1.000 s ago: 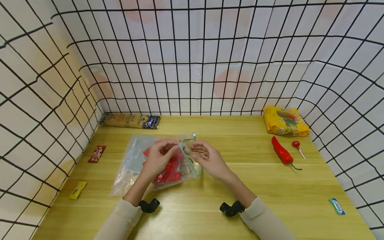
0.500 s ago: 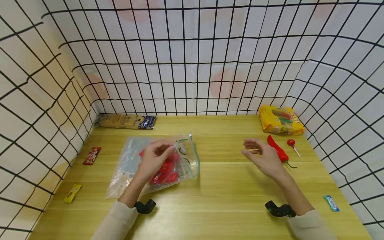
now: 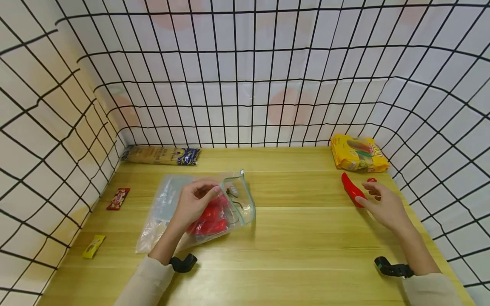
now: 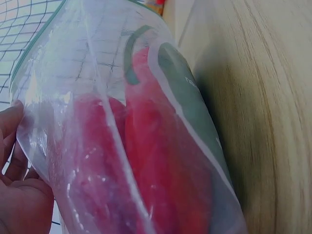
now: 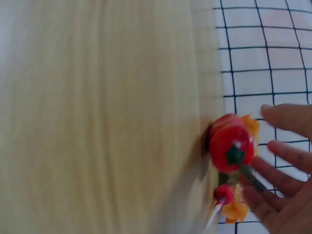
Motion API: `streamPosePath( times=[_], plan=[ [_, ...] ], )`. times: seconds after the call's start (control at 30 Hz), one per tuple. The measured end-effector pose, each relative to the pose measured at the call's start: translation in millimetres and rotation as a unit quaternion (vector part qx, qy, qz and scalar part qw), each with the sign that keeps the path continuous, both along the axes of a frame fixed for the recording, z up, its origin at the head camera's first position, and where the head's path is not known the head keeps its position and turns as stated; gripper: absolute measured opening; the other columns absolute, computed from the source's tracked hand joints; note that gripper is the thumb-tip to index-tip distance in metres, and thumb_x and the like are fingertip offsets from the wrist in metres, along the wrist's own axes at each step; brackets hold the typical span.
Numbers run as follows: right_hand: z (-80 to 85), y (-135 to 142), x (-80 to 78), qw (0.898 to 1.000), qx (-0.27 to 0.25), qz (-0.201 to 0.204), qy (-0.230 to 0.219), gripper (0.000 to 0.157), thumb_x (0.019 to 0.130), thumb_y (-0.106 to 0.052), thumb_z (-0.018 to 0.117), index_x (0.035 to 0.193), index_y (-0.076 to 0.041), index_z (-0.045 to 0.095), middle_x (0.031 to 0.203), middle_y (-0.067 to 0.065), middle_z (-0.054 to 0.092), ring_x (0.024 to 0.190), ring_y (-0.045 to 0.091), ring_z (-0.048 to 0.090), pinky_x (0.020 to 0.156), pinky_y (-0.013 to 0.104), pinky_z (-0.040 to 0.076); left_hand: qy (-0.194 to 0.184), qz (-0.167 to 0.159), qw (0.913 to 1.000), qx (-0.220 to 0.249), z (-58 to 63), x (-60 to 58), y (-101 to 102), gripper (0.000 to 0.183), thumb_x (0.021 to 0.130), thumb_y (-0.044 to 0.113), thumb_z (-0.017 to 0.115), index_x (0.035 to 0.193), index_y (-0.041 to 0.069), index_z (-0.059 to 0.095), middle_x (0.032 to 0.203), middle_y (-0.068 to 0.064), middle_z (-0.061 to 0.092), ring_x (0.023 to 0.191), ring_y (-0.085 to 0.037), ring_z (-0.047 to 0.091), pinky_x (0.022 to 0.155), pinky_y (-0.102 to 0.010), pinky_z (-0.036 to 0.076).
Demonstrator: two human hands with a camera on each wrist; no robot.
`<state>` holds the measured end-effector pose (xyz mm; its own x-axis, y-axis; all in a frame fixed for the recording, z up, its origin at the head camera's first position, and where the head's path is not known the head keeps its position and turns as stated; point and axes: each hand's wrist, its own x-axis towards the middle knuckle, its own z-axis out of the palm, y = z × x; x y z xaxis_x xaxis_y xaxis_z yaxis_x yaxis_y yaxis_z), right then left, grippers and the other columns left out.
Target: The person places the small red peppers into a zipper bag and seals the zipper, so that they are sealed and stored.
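Observation:
My left hand (image 3: 195, 204) pinches the upper edge of a clear zip bag (image 3: 151, 231), its green-trimmed mouth spread apart. Several red peppers (image 4: 156, 146) lie inside, seen through the plastic in the left wrist view. Over at the right, my right hand (image 3: 386, 208) hovers above the stem end of a red chili pepper (image 3: 350, 187), thumb and fingers apart around it. In the right wrist view the pepper (image 5: 231, 146) shows its green stem near my spread fingers; whether a finger touches it I cannot tell. A red lollipop (image 3: 371, 180) is partly hidden behind this hand.
A yellow packet (image 3: 359, 153) stands at the back right, a long noodle pack (image 3: 160, 155) at the back left. Two small wrapped sweets, a red one (image 3: 118, 199) and a yellow one (image 3: 93, 246), lie on the left. Black wire mesh (image 3: 245, 80) encloses the table.
My right hand has left the bag's mouth and moved right to the chili pepper. The left hand stays at the bag, still pinching its edge.

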<state>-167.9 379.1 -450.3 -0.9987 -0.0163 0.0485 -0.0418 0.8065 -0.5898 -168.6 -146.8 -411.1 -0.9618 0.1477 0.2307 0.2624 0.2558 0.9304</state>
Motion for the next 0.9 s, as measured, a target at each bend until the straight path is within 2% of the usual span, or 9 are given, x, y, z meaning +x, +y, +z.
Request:
streamPosePath(
  times=[0.13, 0.23, 0.37, 0.47, 0.6, 0.67, 0.73, 0.9],
  plan=[
    [-10.8, 9, -0.2, 1.000, 0.007, 0.007, -0.014, 0.066, 0.094, -0.036, 0.064, 0.141, 0.005, 0.041, 0.132, 0.033, 0.052, 0.110, 0.048, 0.056, 0.087, 0.059, 0.048, 0.004, 0.000, 1.0000, 0.005, -8.0, -4.6, -1, 0.016, 0.091, 0.018, 0.070, 0.102, 0.008, 0.073, 0.098, -0.010, 0.072, 0.081, -0.015, 0.065, 0.072, -0.024, 0.055],
    [-16.0, 11, -1.1, 1.000, 0.012, 0.000, -0.027, 0.068, 0.092, -0.038, 0.066, 0.139, 0.005, 0.042, 0.122, 0.032, 0.058, 0.104, 0.043, 0.061, 0.080, 0.049, 0.054, 0.010, -0.004, 0.9999, 0.010, -18.5, -10.7, -3, 0.017, 0.090, 0.019, 0.070, 0.103, 0.008, 0.073, 0.099, -0.011, 0.072, 0.082, -0.014, 0.066, 0.072, -0.024, 0.055],
    [-17.8, 10, -3.5, 0.999, 0.021, -0.012, -0.043, 0.070, 0.091, -0.044, 0.065, 0.136, 0.006, 0.045, 0.116, 0.029, 0.062, 0.100, 0.038, 0.061, 0.072, 0.033, 0.049, 0.017, -0.008, 0.9998, 0.011, -25.4, -14.5, -6, 0.018, 0.089, 0.026, 0.071, 0.101, 0.013, 0.074, 0.098, -0.007, 0.073, 0.083, -0.014, 0.067, 0.072, -0.025, 0.056],
    [-15.4, 6, -3.3, 0.999, 0.019, -0.019, -0.035, 0.066, 0.090, -0.043, 0.067, 0.134, 0.003, 0.049, 0.117, 0.027, 0.061, 0.097, 0.033, 0.062, 0.068, 0.027, 0.047, 0.021, -0.012, 0.9997, 0.008, -26.0, -15.2, -6, 0.019, 0.089, 0.030, 0.071, 0.100, 0.015, 0.074, 0.097, -0.004, 0.074, 0.082, -0.015, 0.067, 0.072, -0.026, 0.056],
    [-7.9, -10, 0.4, 0.999, -0.042, -0.017, -0.014, 0.058, 0.089, -0.038, 0.070, 0.133, -0.006, 0.052, 0.126, 0.021, 0.058, 0.090, 0.007, 0.065, 0.064, 0.021, 0.051, 0.024, -0.017, 0.9996, 0.000, -23.5, -15.5, -7, 0.019, 0.089, 0.033, 0.070, 0.100, 0.017, 0.074, 0.097, -0.002, 0.074, 0.082, -0.018, 0.068, 0.070, -0.027, 0.056],
    [-4.0, -25, 1.5, 0.996, -0.090, 0.000, -0.004, 0.055, 0.088, -0.034, 0.072, 0.133, -0.009, 0.054, 0.129, 0.019, 0.056, 0.087, -0.004, 0.063, 0.065, 0.019, 0.053, 0.024, -0.017, 0.9996, -0.001, -21.2, -15.3, -7, 0.020, 0.089, 0.035, 0.070, 0.100, 0.019, 0.074, 0.096, -0.002, 0.074, 0.082, -0.020, 0.068, 0.069, -0.028, 0.056],
    [-1.1, -45, 0.8, 0.992, -0.125, 0.028, 0.006, 0.051, 0.088, -0.031, 0.073, 0.131, -0.011, 0.056, 0.130, 0.018, 0.057, 0.086, -0.008, 0.062, 0.068, 0.019, 0.054, 0.017, -0.014, 0.9998, -0.002, -18.7, -14.4, -7, 0.020, 0.089, 0.037, 0.070, 0.099, 0.020, 0.074, 0.094, -0.002, 0.074, 0.081, -0.022, 0.067, 0.069, -0.028, 0.056],
    [6.7, -102, -4.9, 0.978, -0.179, 0.111, 0.009, 0.041, 0.088, -0.025, 0.073, 0.126, -0.013, 0.062, 0.125, 0.015, 0.061, 0.098, 0.015, 0.067, 0.077, 0.019, 0.054, 0.010, -0.015, 0.9998, 0.000, -15.8, -13.5, -6, 0.019, 0.089, 0.034, 0.070, 0.100, 0.018, 0.073, 0.093, -0.006, 0.074, 0.079, -0.025, 0.065, 0.068, -0.026, 0.054]
  ],
)
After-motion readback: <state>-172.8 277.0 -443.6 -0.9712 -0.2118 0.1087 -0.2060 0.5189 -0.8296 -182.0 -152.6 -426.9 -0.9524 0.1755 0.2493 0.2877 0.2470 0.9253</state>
